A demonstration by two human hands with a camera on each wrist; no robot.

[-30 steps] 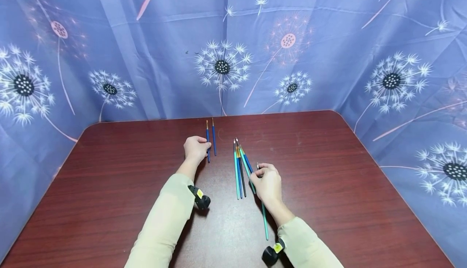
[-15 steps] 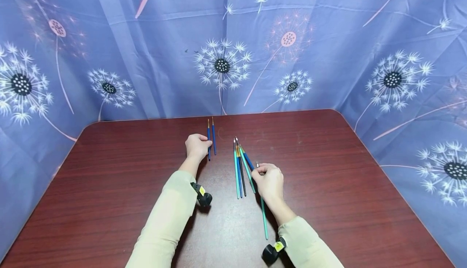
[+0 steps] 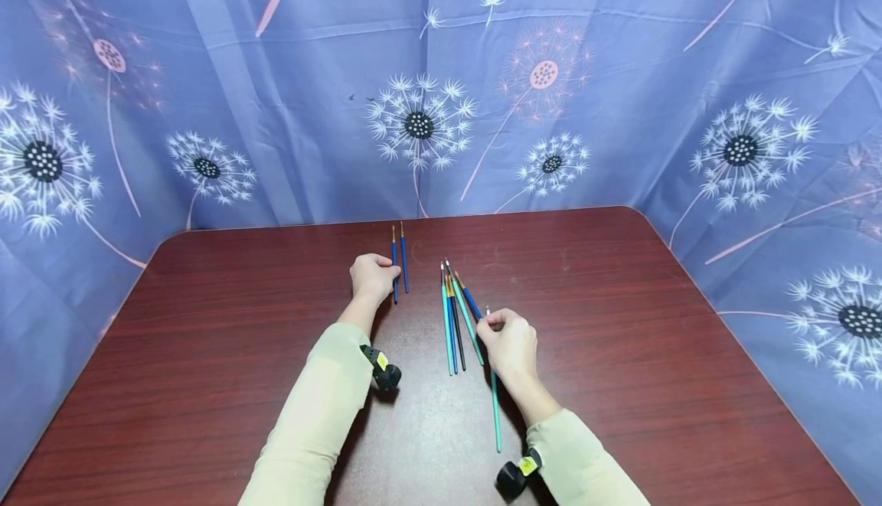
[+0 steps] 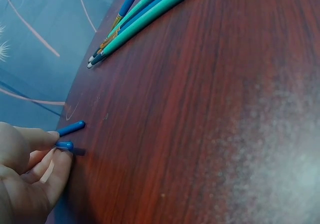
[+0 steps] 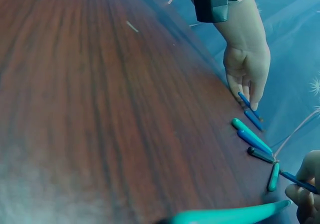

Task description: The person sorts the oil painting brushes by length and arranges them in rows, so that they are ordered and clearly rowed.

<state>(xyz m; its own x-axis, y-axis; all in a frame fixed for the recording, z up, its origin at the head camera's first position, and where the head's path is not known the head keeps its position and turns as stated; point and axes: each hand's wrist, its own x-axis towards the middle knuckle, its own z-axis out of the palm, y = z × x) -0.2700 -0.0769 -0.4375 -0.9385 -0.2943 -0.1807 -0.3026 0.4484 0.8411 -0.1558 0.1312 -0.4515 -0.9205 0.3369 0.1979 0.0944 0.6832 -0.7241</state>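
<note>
At the back of the table, my left hand [image 3: 373, 276] pinches a slim blue paintbrush [image 3: 394, 246] by its handle, bristles pointing away. A second blue paintbrush [image 3: 404, 265] lies just right of it, nearly parallel. My right hand [image 3: 511, 344] has thumb and fingers round the handle of another blue paintbrush [image 3: 468, 298], its brown bristle end pointing up-left. Beneath that hand runs a teal paintbrush [image 3: 495, 414], partly covered by the fingers; its handle looms large in the right wrist view.
Between the hands lies a loose group of paintbrushes: teal [image 3: 446, 330], black [image 3: 458, 341] and blue ones, with another teal paintbrush [image 3: 468, 328] slanting beside them. Black wrist cameras [image 3: 381, 370] hang on both sleeves. A blue dandelion-print curtain [image 3: 310, 108] closes off the table's [image 3: 654, 337] back and sides.
My left hand has shifted slightly right and away with its blue paintbrush, closer to the neighbouring one. The handle end of the teal paintbrush under my right hand has swung slightly left.
</note>
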